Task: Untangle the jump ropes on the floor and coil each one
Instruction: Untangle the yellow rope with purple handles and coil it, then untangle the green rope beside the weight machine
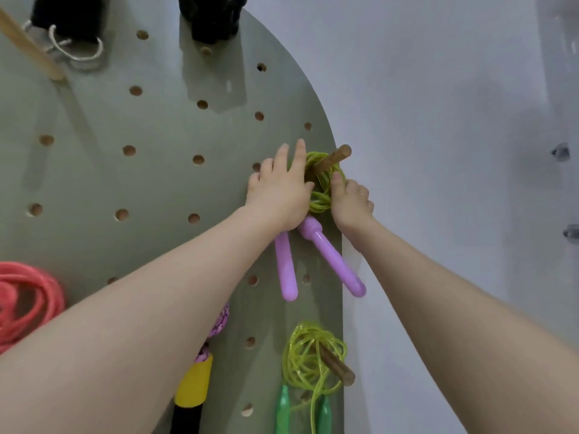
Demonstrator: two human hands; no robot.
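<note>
Ropes hung: four (319, 183); hands: two (279, 195).

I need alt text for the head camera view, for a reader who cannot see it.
Two hands hang a coiled green jump rope with purple handles on a wooden peg of a grey-green pegboard: left hand flat, right hand gripping the coil. Another coiled green rope hangs below.

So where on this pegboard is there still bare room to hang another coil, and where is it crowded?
Free: the middle-left of the pegboard, open holes between the wooden dowel above and the pink rope coil below. Crowded: the right edge, where both hands, left and right, work the purple-handled rope on its peg, with the green-handled rope hung below.
</note>
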